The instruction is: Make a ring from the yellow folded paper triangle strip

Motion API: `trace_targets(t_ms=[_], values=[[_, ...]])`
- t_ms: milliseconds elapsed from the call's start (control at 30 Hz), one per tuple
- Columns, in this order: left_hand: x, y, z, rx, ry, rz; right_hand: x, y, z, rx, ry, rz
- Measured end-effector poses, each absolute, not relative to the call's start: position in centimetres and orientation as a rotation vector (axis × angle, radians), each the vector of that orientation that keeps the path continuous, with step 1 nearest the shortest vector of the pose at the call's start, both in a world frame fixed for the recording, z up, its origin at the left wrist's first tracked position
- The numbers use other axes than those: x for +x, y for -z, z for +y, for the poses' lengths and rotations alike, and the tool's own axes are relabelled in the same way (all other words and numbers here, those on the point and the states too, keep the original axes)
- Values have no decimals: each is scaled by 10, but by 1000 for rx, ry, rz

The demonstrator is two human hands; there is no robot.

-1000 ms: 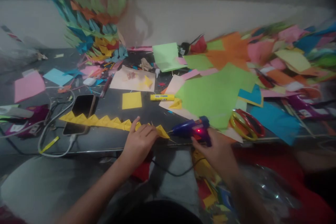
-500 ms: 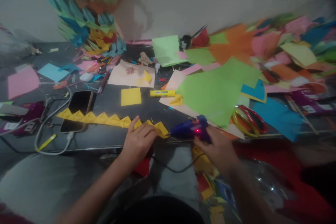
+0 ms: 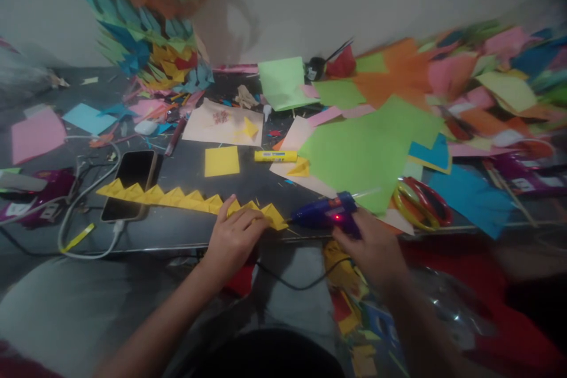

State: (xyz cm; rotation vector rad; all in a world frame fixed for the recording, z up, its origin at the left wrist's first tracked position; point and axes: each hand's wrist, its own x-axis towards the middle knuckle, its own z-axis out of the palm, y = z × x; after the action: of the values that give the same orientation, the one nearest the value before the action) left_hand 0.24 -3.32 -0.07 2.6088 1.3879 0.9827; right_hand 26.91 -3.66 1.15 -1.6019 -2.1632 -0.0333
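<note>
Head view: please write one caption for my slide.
Left hand on a yellow folded-paper strip, right hand holding a blue glue gun close to the strip's right end.

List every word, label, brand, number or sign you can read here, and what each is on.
No text can be read with certainty:
Yellow tube: printed label, too small and blurred.
Blue glue gun: possible marking, too blurred.
Black pot: pale label, unreadable.
Purple item at far right: white patches, unreadable.
Cream paper: reddish marks; cannot tell whether they are writing.
</note>
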Motion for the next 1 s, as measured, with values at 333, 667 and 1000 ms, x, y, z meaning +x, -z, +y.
trace_targets(t_ms=[333,667,1000], values=[[3,3,-33,2584,-981,1400,258,-11,-29,-1628,11,-2119],[2,8,-32,2560,-1019,1377,292,-26,-13,-2158,-47,-1475],[2,7,-32,2536,-1075,1355,329,-30,24,-2067,216,-1530]])
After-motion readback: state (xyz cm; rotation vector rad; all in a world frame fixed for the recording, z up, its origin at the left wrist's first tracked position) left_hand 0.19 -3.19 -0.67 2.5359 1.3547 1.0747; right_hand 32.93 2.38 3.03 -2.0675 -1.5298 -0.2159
